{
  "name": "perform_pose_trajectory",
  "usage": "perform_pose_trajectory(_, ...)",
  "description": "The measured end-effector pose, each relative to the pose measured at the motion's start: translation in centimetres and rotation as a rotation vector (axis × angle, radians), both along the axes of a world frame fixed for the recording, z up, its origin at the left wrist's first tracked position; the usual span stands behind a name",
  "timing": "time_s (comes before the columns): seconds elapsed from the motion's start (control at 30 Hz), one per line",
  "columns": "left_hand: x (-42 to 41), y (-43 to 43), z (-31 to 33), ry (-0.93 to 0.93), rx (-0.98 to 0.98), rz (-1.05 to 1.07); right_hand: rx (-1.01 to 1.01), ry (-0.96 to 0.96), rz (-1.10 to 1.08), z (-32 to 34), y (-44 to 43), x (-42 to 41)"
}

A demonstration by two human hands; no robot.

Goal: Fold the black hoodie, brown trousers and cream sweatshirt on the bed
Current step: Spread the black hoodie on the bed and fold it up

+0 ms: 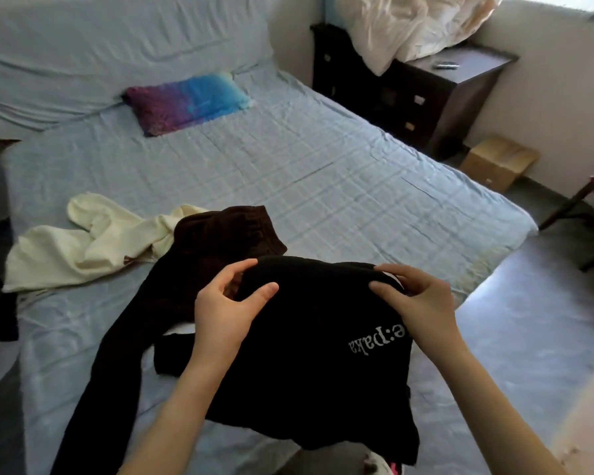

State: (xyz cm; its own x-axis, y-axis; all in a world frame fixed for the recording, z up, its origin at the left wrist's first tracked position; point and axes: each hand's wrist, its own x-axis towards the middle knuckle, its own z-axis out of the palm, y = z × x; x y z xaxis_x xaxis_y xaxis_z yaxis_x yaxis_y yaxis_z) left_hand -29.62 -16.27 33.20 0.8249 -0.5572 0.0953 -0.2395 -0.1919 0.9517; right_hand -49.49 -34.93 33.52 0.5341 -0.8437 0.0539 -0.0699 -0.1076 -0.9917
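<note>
At the near edge of the bed [323,186], the black hoodie [309,365] hangs lifted in front of me, its white lettering upside down from my side. My left hand [225,311] pinches its top edge, thumb in front and fingers curled behind; my right hand [422,303] is closed on the same edge further right. Judgement: first garment in hand, hoodie being held up and squared, no fold made yet.

Just behind the hoodie, on the bed, lie the brown trousers [199,269], loose, one leg trailing toward the bed's near left edge. Touching their far left side, the cream sweatshirt [83,248] sits crumpled. Both untouched. Toward the head of the bed, a purple-blue pillow [186,102], well apart.

Next move calls for laying the hoodie flat on clear sheet right of the trousers and smoothing it before folding the sleeves in.
</note>
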Motion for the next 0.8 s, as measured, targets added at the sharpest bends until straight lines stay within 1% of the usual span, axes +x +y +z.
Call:
perform_pose_trajectory(0.23,-8.8,-12.7,-0.6,0.036,-0.013,-0.01,0.013,0.059,-0.016,0.4,-12.3,-9.1)
perform_pose_trajectory(0.4,-11.8,-20.4,-0.4,0.069,-0.018,0.016,-0.03,0.103,0.019,1.7,-20.9,-11.2)
perform_pose_trajectory(0.57,-10.8,-27.8,-0.6,0.039,-0.015,0.102,-0.095,0.13,0.152,2.8,-30.5,-8.9)
perform_pose_trajectory(0.8,-6.6,-37.0,-0.9,0.032,-0.017,0.249,-0.167,0.193,0.328,3.4,-43.0,-1.0)
